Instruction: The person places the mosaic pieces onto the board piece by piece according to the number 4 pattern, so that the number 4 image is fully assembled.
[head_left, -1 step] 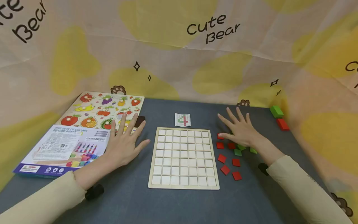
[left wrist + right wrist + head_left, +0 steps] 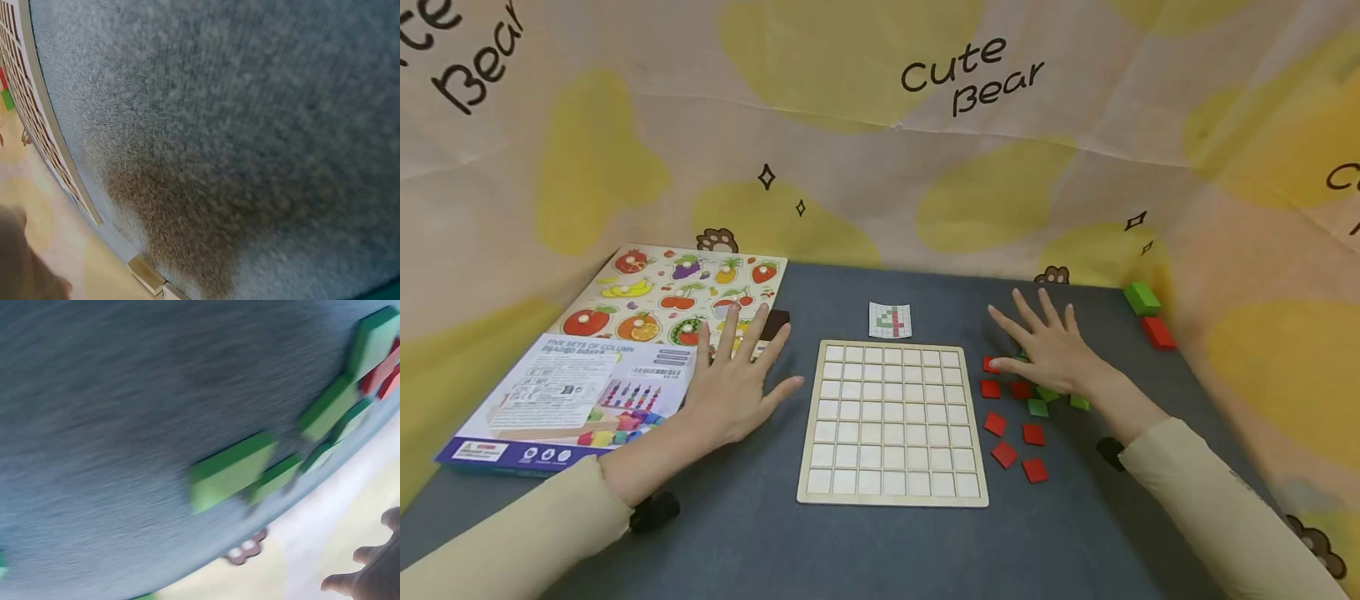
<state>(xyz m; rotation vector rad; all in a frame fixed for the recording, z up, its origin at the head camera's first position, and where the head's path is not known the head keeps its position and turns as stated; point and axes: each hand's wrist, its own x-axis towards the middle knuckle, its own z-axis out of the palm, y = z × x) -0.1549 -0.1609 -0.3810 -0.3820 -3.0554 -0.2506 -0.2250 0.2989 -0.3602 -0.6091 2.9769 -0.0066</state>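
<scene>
A square wooden grid board (image 2: 892, 500) with pale cells lies on the dark table. Behind it is a small card (image 2: 890, 320) printed with a green and red pattern. To the board's left my left hand (image 2: 730, 396) is held with fingers spread and holds nothing; its fingers overlap the box and fruit puzzle from the head camera. My right hand (image 2: 1052, 354), fingers also spread and holding nothing, hovers over loose red tiles (image 2: 991, 389) and green tiles (image 2: 1038, 407), hiding some. Green tiles (image 2: 231, 475) also show in the right wrist view, apart from the fingers (image 2: 381, 562).
At the left a fruit puzzle board (image 2: 632, 289) lies behind a bead-toy box (image 2: 557, 387), with a dark brown block (image 2: 776, 324) by its edge. A green block (image 2: 1142, 298) and a red block (image 2: 1158, 332) sit at the far right. Printed cloth (image 2: 850, 100) surrounds the table.
My right hand has shifted very slightly to the right. The left hand, board, card and tiles look the same.
</scene>
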